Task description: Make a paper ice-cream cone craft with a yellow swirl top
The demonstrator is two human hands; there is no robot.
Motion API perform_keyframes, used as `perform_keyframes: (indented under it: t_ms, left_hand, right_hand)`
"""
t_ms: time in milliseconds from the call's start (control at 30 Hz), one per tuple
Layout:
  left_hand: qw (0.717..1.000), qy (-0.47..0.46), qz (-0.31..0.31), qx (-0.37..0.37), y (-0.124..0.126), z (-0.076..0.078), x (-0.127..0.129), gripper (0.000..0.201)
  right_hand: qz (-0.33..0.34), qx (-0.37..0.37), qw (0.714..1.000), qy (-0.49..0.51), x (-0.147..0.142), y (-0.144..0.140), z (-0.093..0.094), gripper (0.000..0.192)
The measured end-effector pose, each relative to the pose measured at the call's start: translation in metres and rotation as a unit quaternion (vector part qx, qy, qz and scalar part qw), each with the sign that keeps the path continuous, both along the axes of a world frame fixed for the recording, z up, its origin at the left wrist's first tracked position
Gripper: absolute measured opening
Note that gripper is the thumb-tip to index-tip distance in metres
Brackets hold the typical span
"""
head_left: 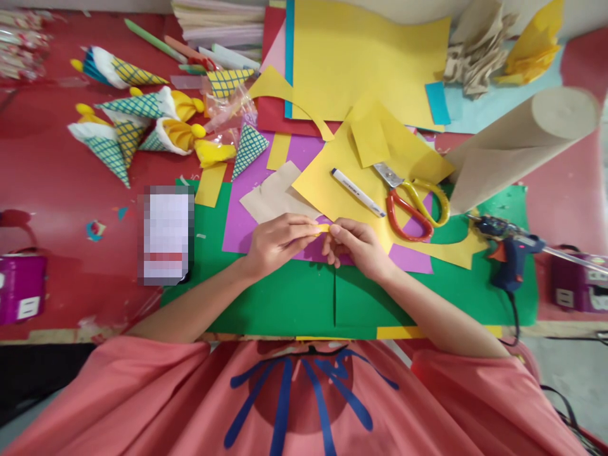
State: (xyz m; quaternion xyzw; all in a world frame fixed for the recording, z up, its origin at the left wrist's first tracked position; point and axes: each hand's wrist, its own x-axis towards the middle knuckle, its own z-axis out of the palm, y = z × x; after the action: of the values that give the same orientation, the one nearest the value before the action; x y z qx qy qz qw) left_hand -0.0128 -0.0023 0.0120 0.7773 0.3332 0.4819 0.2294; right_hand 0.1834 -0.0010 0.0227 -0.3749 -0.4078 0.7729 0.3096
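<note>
Between my two hands is a small yellow paper piece [323, 230], pinched at both ends; its full shape is partly hidden by my fingers. My left hand [280, 244] grips its left end, fingers pressed together. My right hand [358, 246] pinches the right end between thumb and forefinger. Just beyond them a white marker [358, 192] lies on a yellow paper sheet [327, 174]. Scissors with red and yellow handles [409, 206] rest to the right of the marker. A beige paper piece [280, 193] lies past my left hand.
Several paper cones [111, 149] lie at the left, near a blurred-out phone-like object [166, 234]. On the right are a glue gun [513, 256] and a brown paper roll [522, 149]. Stacked yellow sheets [370, 63] lie at the back. Green paper [285, 307] covers the near table.
</note>
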Motion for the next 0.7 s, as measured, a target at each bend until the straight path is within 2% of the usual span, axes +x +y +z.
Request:
perform_keyframes:
  t_ms: [133, 233, 300, 400, 467, 500, 533, 567, 633, 700]
  left_hand:
    - [0.997, -0.049, -0.003, -0.063, -0.0003, 0.0006, 0.0000, 0.021]
    - [0.987, -0.083, 0.006, -0.140, -0.0009, 0.0000, -0.0004, 0.020]
    - [0.972, -0.106, 0.009, -0.209, -0.0013, -0.0003, 0.0001, 0.019]
    - [0.951, -0.145, -0.006, -0.273, -0.0014, -0.0005, 0.0020, 0.016]
    - [0.943, -0.172, -0.021, -0.285, -0.0011, -0.0007, 0.0031, 0.012]
    - [0.941, -0.181, -0.027, -0.286, -0.0009, -0.0009, 0.0033, 0.011]
    - [0.940, -0.185, -0.031, -0.284, -0.0007, -0.0011, 0.0032, 0.009]
    - [0.942, -0.184, -0.034, -0.278, -0.0004, -0.0013, 0.0029, 0.009]
    - [0.952, -0.171, -0.035, -0.253, 0.0004, -0.0013, 0.0019, 0.009]
    - [0.964, -0.152, -0.035, -0.214, 0.0011, -0.0008, 0.0009, 0.012]
  right_hand:
    - [-0.018, 0.074, 0.996, -0.043, 0.0001, -0.0015, 0.0020, 0.031]
    - [-0.028, 0.190, 0.974, -0.123, 0.0010, -0.0034, 0.0025, 0.028]
    - [-0.035, 0.292, 0.936, -0.192, 0.0026, -0.0049, 0.0015, 0.023]
    - [-0.048, 0.441, 0.858, -0.258, 0.0054, -0.0070, -0.0011, 0.017]
    - [-0.057, 0.492, 0.824, -0.275, 0.0065, -0.0081, -0.0020, 0.016]
    - [-0.059, 0.494, 0.821, -0.279, 0.0065, -0.0084, -0.0019, 0.017]
    - [-0.056, 0.476, 0.833, -0.277, 0.0063, -0.0085, -0.0015, 0.018]
    - [-0.047, 0.436, 0.859, -0.264, 0.0059, -0.0084, -0.0007, 0.021]
    - [-0.012, 0.299, 0.933, -0.198, 0.0043, -0.0075, 0.0013, 0.030]
    - [0.024, 0.145, 0.983, -0.108, 0.0025, -0.0056, 0.0034, 0.038]
